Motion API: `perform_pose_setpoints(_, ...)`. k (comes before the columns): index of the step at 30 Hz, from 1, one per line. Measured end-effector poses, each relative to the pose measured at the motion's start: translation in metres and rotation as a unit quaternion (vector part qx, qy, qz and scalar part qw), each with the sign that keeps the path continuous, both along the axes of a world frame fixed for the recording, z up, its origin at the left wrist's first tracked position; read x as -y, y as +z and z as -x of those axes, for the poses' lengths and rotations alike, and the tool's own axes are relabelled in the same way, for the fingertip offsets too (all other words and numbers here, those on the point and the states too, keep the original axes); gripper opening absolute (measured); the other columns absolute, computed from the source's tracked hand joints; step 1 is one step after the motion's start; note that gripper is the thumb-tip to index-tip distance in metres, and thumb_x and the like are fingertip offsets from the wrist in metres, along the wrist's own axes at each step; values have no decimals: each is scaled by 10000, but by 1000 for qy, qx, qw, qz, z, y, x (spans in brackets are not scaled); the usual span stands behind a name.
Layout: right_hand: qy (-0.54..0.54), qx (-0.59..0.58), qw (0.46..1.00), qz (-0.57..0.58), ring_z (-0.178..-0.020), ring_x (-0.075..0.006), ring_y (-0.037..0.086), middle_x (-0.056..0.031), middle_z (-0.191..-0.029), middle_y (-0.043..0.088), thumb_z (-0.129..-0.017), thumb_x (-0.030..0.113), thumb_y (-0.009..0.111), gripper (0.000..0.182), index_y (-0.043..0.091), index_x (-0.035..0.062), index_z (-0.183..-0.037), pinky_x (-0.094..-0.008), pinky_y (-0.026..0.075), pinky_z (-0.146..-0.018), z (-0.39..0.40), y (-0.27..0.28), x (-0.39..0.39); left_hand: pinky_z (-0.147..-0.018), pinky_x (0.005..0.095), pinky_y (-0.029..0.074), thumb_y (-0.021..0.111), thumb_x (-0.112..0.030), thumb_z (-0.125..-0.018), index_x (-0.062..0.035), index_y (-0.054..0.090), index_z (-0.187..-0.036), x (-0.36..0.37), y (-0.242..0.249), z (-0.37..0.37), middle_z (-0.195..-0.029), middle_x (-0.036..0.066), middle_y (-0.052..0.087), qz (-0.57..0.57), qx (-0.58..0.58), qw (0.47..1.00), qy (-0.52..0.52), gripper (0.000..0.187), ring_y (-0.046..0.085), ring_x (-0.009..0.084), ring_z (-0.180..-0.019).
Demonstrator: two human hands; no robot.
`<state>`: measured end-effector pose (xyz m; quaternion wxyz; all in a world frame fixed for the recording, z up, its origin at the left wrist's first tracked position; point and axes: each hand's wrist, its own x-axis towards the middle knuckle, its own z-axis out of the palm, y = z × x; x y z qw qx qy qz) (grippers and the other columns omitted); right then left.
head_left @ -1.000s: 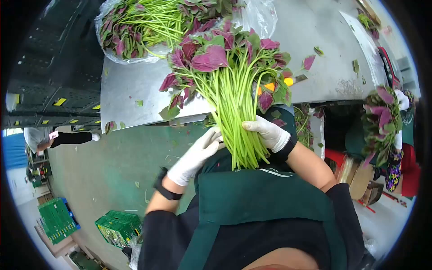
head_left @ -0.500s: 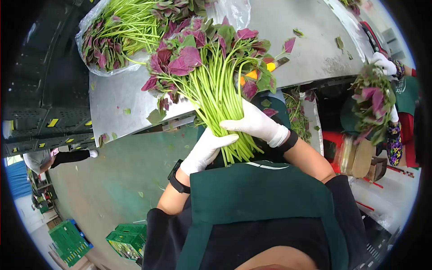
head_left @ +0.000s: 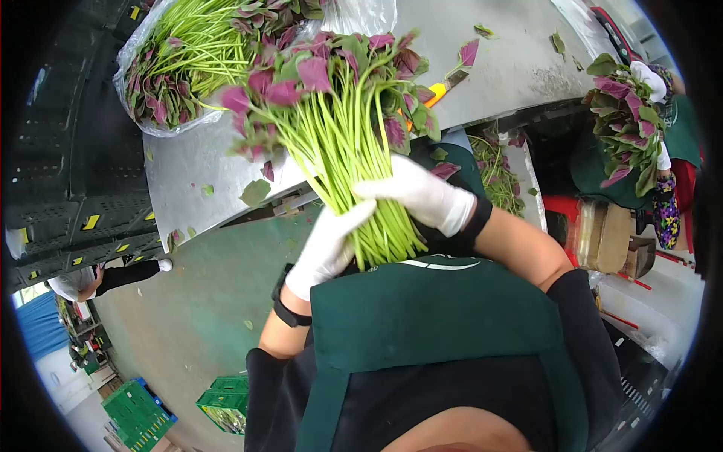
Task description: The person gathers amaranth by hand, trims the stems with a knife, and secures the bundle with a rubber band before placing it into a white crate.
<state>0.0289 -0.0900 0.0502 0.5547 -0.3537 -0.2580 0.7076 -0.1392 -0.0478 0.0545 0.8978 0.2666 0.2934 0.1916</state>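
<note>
- My right hand [head_left: 418, 194], in a white glove, is wrapped around the green stalks of a bunch of red-and-green leafy amaranth [head_left: 343, 128], gripping it about midway down.
- My left hand [head_left: 327, 245], also white-gloved, lies flat with fingers straight against the lower stalks, touching them without closing round them.
- I hold the bunch in front of my dark green apron [head_left: 444, 331], cut ends pointing toward me, leaves fanned out over the edge of the grey metal table [head_left: 512, 68].
- A clear plastic bag full of the same greens [head_left: 181, 68] lies on the table, beyond and left of the bunch.
- An orange-handled knife [head_left: 440, 87] shows partly behind the leaves.
- At the far right, a co-worker's gloved hand [head_left: 649, 79] holds another leafy bunch [head_left: 621, 113].
</note>
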Motion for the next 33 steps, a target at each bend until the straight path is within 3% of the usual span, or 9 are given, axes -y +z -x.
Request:
perform_pose_setpoints(3, 12, -28, 998, 53, -1107, -147, 589, -79, -1228, 624, -877, 39, 655, 462, 515, -2, -1316, -308, 455, -987, 2, -8, 15, -998, 324, 456, 653, -54, -910, -14, 470, -1369, 15, -17, 1, -1291, 67, 569, 9, -20, 1000, 7, 496, 562, 164, -1158)
perform_pose_setpoints(7, 0, 82, 994, -73, -1137, -153, 571, -85, -1252, 606, -851, -8, 658, 529, 466, -18, -1343, -315, 450, -997, -2, 14, 0, -962, 299, 455, 689, -71, -884, -2, 545, -1288, 2, 8, -6, -1208, 62, 620, -260, -107, 960, -5, 435, 576, 144, -1099)
perform_pose_setpoints(13, -33, 195, 955, -219, -1121, -162, 568, -100, -1239, 602, -799, 51, 746, 618, 458, -31, -1339, -312, 456, -990, -15, 55, -66, -862, 306, 520, 740, -78, -843, 14, 577, -1231, -66, 48, -12, -1140, 88, 665, -491, -120, 862, 42, 431, 640, 161, -995)
perform_pose_setpoints(18, 20, 328, 921, -208, -1020, -184, 622, -145, -1123, 667, -756, 183, 790, 629, 517, -6, -1291, -315, 478, -937, -26, 10, -107, -857, 311, 527, 821, -143, -789, 6, 600, -1189, -111, -11, -12, -1099, 79, 676, -470, -100, 876, 50, 480, 639, 160, -984)
perform_pose_setpoints(19, -55, 380, 886, -261, -1026, -202, 623, -141, -1139, 666, -755, 183, 788, 623, 521, 4, -1289, -331, 472, -944, -23, -8, -110, -854, 319, 523, 822, -149, -786, 6, 606, -1179, -115, -25, -15, -1096, 81, 679, -483, -127, 865, 39, 475, 643, 170, -974)
perform_pose_setpoints(21, -31, 288, 938, -192, -1042, -211, 621, -127, -1139, 667, -762, 161, 784, 600, 525, 10, -1282, -341, 469, -951, -17, -32, -109, -848, 327, 520, 821, -144, -780, 5, 606, -1174, -114, -38, -16, -1086, 85, 682, -611, -171, 772, 37, 473, 647, 183, -964)
perform_pose_setpoints(23, -79, 349, 900, -251, -1065, -196, 609, -123, -1160, 657, -756, 125, 789, 615, 512, 3, -1291, -340, 466, -964, -16, -31, -112, -873, 323, 510, 825, -143, -770, 2, 593, -1194, -121, -42, -17, -1127, 87, 666, -549, -170, 818, 24, 504, 631, 180, -1001)
perform_pose_setpoints(27, -49, 204, 973, -100, -1086, -152, 586, -99, -1209, 635, -789, 35, 751, 568, 512, 2, -1303, -307, 463, -987, -8, -10, -111, -882, 325, 509, 816, -124, -776, 0, 577, -1212, -125, -38, -19, -1142, 85, 656, -500, -140, 854, 30, 513, 624, 177, -1018)
perform_pose_setpoints(33, -20, 319, 941, -111, -1083, -167, 603, -114, -1208, 642, -801, 28, 738, 565, 498, -39, -1309, -305, 470, -984, -8, 22, -91, -872, 333, 513, 792, -124, -791, -2, 587, -1212, -102, -25, -7, -1145, 83, 661, -414, -133, 899, 44, 484, 631, 177, -1012)
